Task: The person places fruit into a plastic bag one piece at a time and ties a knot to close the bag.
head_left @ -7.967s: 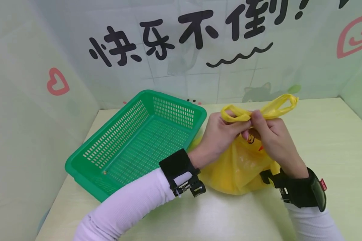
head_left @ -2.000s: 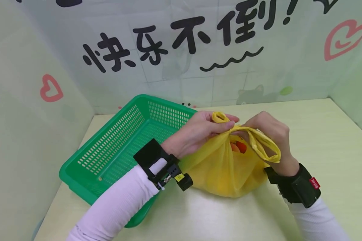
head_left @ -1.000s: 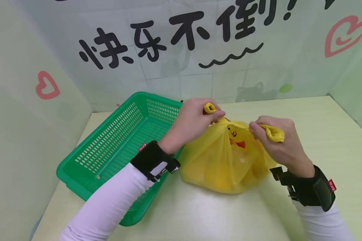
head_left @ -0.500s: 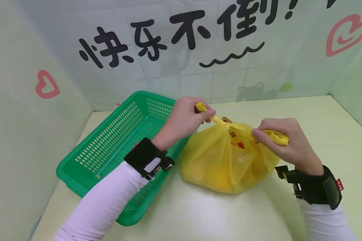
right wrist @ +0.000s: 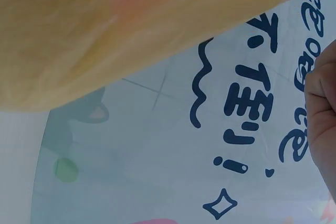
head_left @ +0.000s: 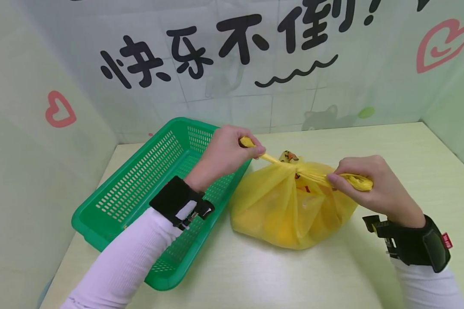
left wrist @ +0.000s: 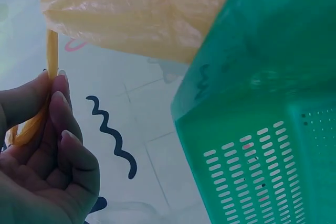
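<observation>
A full yellow plastic bag (head_left: pixel 290 210) sits on the table, its top gathered into a knot with a small printed tuft sticking up. My left hand (head_left: pixel 226 152) pinches one twisted handle between thumb and fingers, over the basket's right rim. In the left wrist view that hand (left wrist: pixel 47 150) holds the handle taut below the bag (left wrist: pixel 131 14). My right hand (head_left: pixel 377 184) grips the other handle, to the right of the knot. Only the edge of the right hand (right wrist: pixel 323 114) shows in the right wrist view. What fills the bag is mostly hidden; orange tones show through.
A green perforated basket (head_left: pixel 135 180) stands left of the bag, partly under my left forearm. The pale table (head_left: pixel 270 279) meets a printed backdrop (head_left: pixel 232 103) at its rear edge, with side walls left and right.
Both hands have moved apart, left hand leftward and right hand rightward, drawing the handles out. The bag's opening has closed into a tight knot. The basket shows little movement lately.
</observation>
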Motion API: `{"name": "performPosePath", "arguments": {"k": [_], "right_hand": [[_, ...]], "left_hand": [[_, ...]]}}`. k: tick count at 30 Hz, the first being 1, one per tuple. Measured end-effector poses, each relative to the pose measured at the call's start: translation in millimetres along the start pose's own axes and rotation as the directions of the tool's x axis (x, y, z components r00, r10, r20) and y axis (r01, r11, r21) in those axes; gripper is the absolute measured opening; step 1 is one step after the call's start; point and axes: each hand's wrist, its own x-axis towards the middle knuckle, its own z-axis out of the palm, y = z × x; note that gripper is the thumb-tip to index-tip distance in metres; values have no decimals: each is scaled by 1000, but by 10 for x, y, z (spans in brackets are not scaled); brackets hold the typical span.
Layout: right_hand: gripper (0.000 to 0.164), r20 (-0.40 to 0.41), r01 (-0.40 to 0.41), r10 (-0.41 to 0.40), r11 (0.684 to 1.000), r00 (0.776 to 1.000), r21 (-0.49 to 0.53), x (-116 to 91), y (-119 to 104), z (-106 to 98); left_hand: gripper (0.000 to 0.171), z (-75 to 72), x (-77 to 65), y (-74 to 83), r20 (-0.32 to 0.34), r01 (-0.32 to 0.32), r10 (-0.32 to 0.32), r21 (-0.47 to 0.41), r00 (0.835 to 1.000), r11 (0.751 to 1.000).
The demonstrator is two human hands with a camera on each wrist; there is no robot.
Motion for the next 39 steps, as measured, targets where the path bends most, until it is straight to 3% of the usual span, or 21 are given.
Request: {"name": "performPosePath", "arguments": {"k": [7, 19, 27, 39], "right_hand": [[25, 34, 8, -7, 999, 999, -36, -46, 48, -13], [30, 92, -62, 70, 994, 993, -87, -191, 100, -20], [33, 146, -151, 161, 985, 976, -78, -335, 158, -32], [30, 246, -191, 202, 979, 948, -70, -421, 243, -103]], "left_hand": [[11, -32, 43, -130, -29, -16, 15, -11, 999, 1000], [11, -70, 52, -279, -6, -2, 2, 36, 1000, 999], [11, -81, 46, -368, 33, 55, -57, 78, 998, 995], [10, -50, 61, -502, 80, 83, -90, 85, 993, 993]]}}
